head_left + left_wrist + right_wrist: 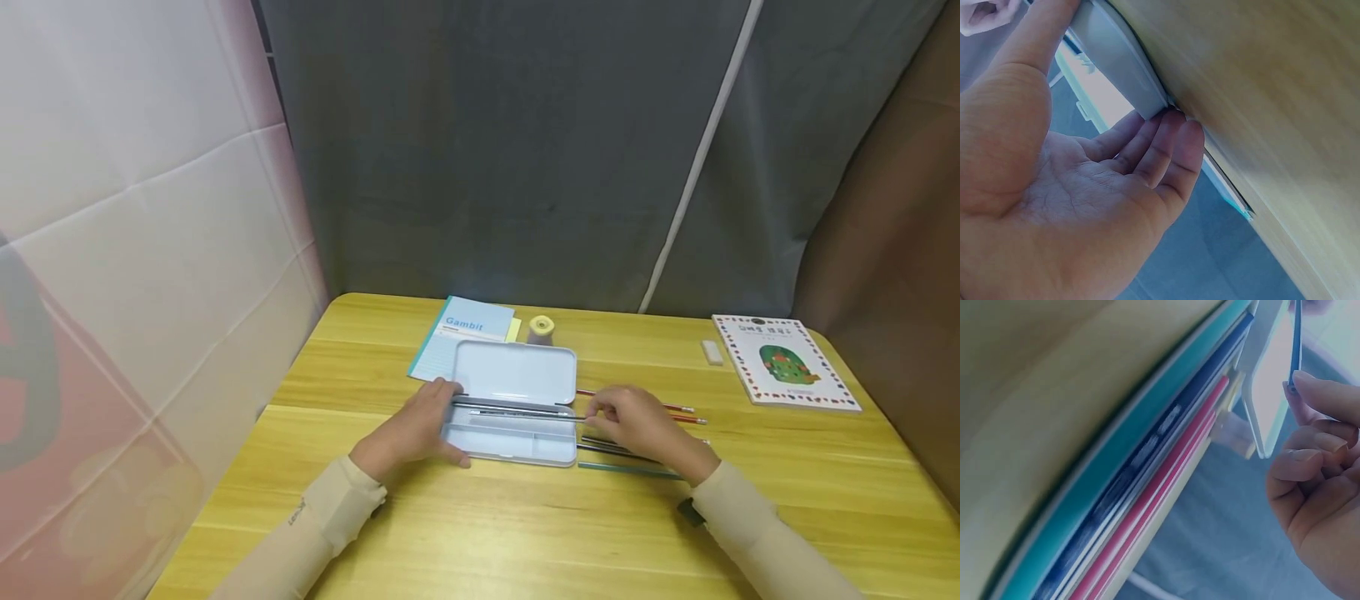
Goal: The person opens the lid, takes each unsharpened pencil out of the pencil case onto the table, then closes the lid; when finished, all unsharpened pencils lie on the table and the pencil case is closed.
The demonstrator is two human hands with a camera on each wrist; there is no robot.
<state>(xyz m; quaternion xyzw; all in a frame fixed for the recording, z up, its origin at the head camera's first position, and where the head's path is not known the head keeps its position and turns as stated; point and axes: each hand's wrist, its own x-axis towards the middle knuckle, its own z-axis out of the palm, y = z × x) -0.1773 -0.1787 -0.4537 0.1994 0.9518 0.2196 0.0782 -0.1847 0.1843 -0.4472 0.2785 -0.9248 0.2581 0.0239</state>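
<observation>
A pale blue-white pencil case [491, 441] lies with its lid [516, 372] folded back. My left hand [420, 421] grips its left end, thumb at the front corner and fingers by the hinge side; in the left wrist view the fingertips touch the case corner. Between thumb and index finger, my right hand [633, 421] pinches the end of a dark pencil [1296, 347]. That pencil reaches leftward over the case's long rear compartment, where other dark pencils [510, 406] lie. The front tray of the case has a divider toward its right.
Right of the case lie red pencils [688, 420], dark pencils [611, 451] and a green pencil [630, 471], partly under my right hand. Behind the case are a Gambit notebook [472, 317] and a yellow-topped container [541, 329]. A white eraser [712, 352] sits beside a picture book [787, 362].
</observation>
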